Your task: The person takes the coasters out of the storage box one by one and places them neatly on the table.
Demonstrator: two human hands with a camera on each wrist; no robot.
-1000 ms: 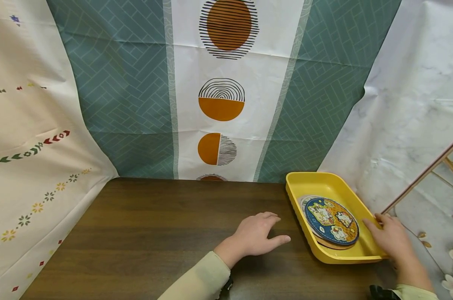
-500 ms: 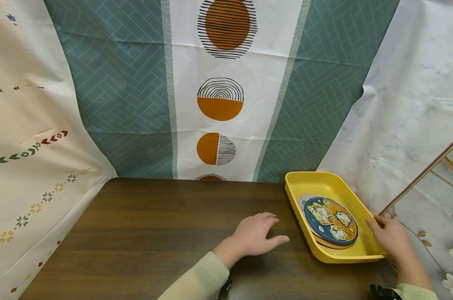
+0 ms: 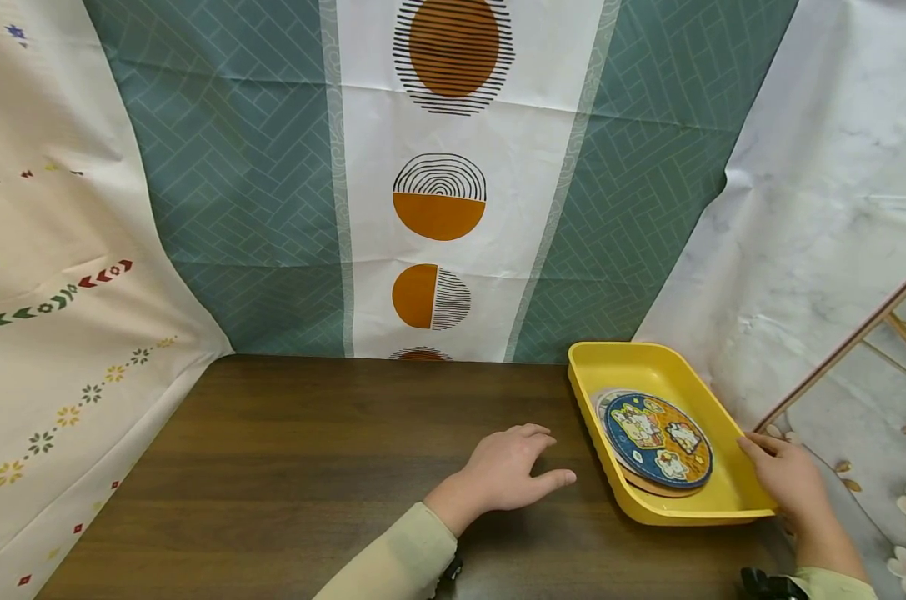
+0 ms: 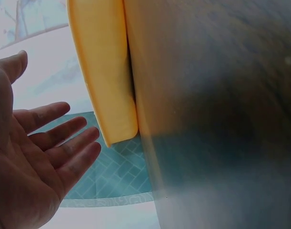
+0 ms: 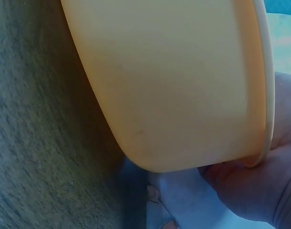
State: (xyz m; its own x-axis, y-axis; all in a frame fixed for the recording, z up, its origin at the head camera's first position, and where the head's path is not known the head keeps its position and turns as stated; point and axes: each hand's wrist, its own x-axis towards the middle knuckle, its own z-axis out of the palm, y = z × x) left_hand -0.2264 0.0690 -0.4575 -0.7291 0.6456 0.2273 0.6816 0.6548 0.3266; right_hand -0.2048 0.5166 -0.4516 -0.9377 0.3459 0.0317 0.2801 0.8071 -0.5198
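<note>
A yellow plastic tray [image 3: 733,492] stands at the right side of the table. Inside it lies a small stack of flat round discs; the top disc [image 3: 658,442] has cartoon figures on blue and orange, and paler edges show below. My right hand [image 3: 790,483] grips the tray's right rim near its front corner, thumb at the rim and fingers partly hidden outside the wall. In the right wrist view the tray wall [image 5: 174,95] fills the middle. My left hand [image 3: 505,471] hovers left of the tray, fingers apart and holding nothing; its palm shows in the left wrist view.
The brown wooden table [image 3: 347,467] extends left of the tray. A teal and white patterned cloth [image 3: 272,208] hangs along the back. Cream cloth [image 3: 70,375] borders the left side, and marbled white cloth [image 3: 820,208] rises close beside the tray on the right.
My right thumb has drawn back from inside the tray to its right rim. The left hand, the tray and the discs keep their places; the head view has shifted slightly.
</note>
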